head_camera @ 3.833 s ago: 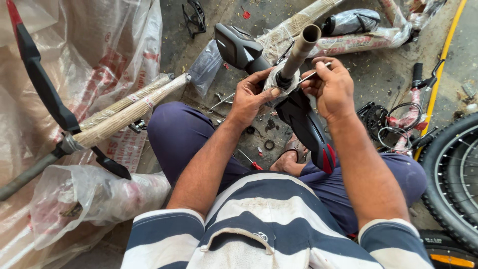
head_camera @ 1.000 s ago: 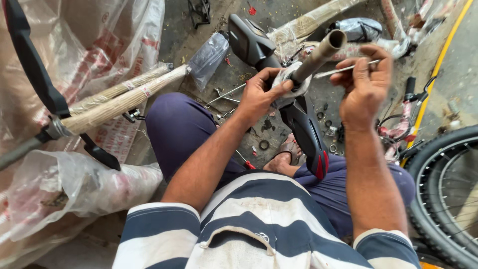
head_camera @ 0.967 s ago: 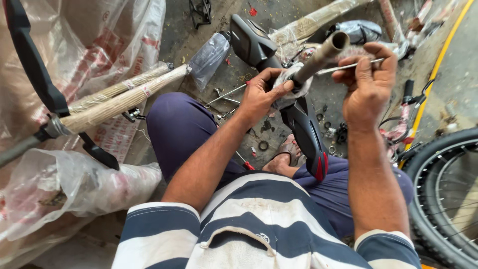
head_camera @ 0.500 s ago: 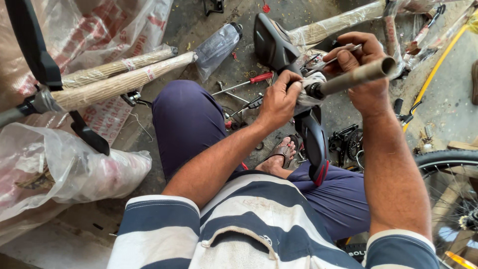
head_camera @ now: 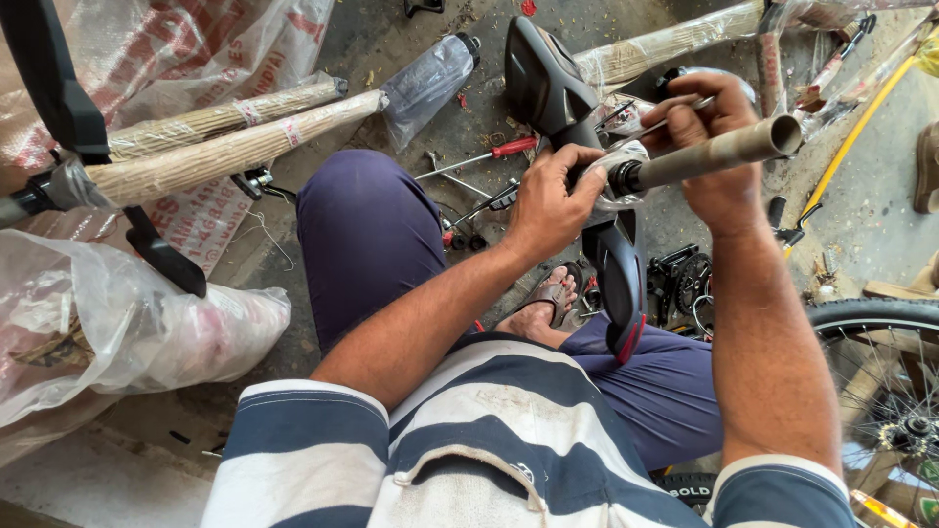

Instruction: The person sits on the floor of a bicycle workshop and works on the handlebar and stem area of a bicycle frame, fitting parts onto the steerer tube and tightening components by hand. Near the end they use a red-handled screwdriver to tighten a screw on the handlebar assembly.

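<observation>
left hand (head_camera: pixel 550 198): centre frame, forearm angled up, clenched round the seat post clamp (head_camera: pixel 618 178)
right hand (head_camera: pixel 706 147): upper right, wrist bent, gripping thin rod (head_camera: pixel 663 119) above grey tube (head_camera: pixel 719 153)
saddle (head_camera: pixel 544 86): top centre

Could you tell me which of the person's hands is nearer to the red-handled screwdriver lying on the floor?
Left. The left hand sits just right of and below the red-handled screwdriver, on the saddle clamp; the right hand is farther right, around the seat post.

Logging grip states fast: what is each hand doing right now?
Left hand: closed on the black saddle.
Right hand: closed around the seat post, with a thin tool.
</observation>
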